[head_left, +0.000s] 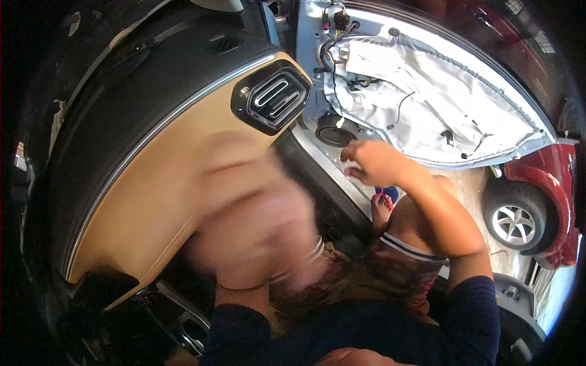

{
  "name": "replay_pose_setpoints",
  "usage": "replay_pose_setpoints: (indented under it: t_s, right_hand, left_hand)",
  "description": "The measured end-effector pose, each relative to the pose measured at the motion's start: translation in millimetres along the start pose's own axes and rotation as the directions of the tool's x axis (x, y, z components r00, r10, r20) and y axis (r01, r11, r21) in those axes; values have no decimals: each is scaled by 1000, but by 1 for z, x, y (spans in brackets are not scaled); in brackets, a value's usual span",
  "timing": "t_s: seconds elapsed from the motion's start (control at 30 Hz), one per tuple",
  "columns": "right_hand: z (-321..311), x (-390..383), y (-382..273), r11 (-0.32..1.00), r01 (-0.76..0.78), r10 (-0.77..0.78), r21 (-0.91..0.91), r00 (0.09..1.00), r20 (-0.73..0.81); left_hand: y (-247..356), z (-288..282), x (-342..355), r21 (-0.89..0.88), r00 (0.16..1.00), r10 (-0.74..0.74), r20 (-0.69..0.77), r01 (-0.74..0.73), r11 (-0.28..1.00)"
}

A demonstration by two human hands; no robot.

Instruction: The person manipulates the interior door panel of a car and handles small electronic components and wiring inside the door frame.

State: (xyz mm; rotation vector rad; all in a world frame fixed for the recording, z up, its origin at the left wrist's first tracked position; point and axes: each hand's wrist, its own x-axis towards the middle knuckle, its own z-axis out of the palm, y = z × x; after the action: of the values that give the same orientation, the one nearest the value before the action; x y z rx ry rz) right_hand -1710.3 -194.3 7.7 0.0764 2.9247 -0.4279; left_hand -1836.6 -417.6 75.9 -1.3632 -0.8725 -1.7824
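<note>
My left hand (253, 210) is raised close to the camera, in front of the tan dashboard panel (152, 183). Motion smears its fingers, so I cannot tell what they do or hold. Out to the right, my right hand (375, 163) hovers over the door sill with its fingers curled in. Something small and pale may sit between the fingertips, too small to make out. Just beyond that hand is a round black speaker (336, 130) in the open car door, whose inner side is covered by a white liner sheet (421, 97).
A black air vent (273, 97) with silver slats ends the dashboard. Wiring (329, 55) hangs from the bare door. Beyond the door opening stands a red car with a silver-spoked wheel (514, 224). My bare leg and sandalled foot (382, 204) reach out past the sill.
</note>
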Motion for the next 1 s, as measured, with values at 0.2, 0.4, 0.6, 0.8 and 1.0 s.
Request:
replay_pose_setpoints:
  t_s: [0.2, 0.4, 0.6, 0.8, 1.0]
  right_hand:
    - [34, -2, -14, 996, -68, 49, 62, 959, 278]
    - [30, 2, 12, 989, -128, 97, 75, 941, 325]
    - [52, -5, 58, 988, -126, 99, 88, 959, 266]
    - [47, -9, 72, 976, -132, 103, 175, 981, 166]
    - [54, 5, 77, 977, -147, 115, 151, 972, 205]
  left_hand:
    - [-12, 80, -77, 41, 577, -26, 816, -14, 999]
    - [-48, 101, -101, 213, 313, -275, 909, 219, 952]
    - [-124, 130, -112, 337, 764, -593, 253, 505, 794]
    - [-176, 131, -115, -28, 504, -863, -14, 863, 504]
    - [-184, 126, -116, -87, 512, -855, 75, 858, 506]
